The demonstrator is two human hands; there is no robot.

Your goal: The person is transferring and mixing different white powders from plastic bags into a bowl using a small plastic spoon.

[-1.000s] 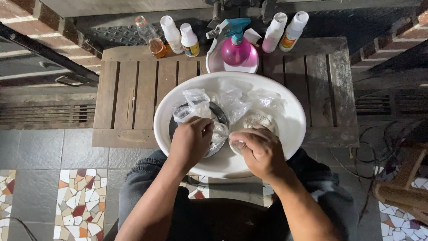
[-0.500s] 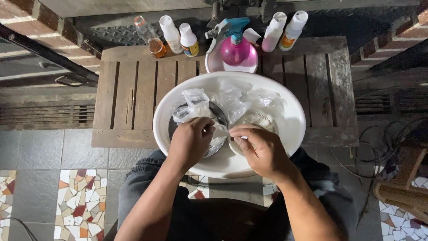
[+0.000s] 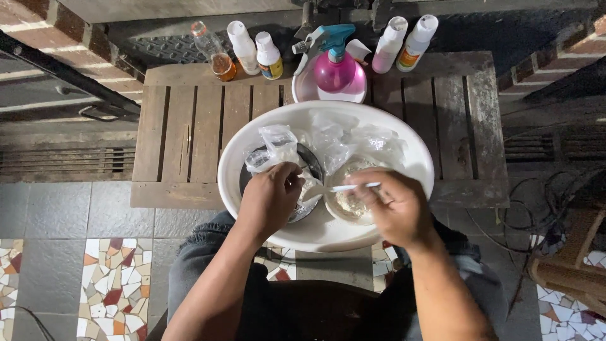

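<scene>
Moved: right hand (image 3: 394, 208) has drawn back from the clear bowl, now pinching a white spoon (image 3: 341, 188) level over it.
Left hand: left hand (image 3: 271, 199) closed on a small clear bag (image 3: 268, 151) above the dark dish (image 3: 303, 164).
Place: all inside the white basin (image 3: 416, 158) on the worktop (image 3: 189, 120).
Progress: clear bowl (image 3: 353, 202) holds pale material; several bags in the basin look unhandled.

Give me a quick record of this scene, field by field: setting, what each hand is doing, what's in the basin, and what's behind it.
setting: white basin on a slatted wooden table, tiled floor below
left hand: grips a small clear bag over a dark dish
right hand: holds a white spoon above a clear bowl
basin contents: more clear plastic bags
behind basin: pink spray bottle, several small bottles
</scene>
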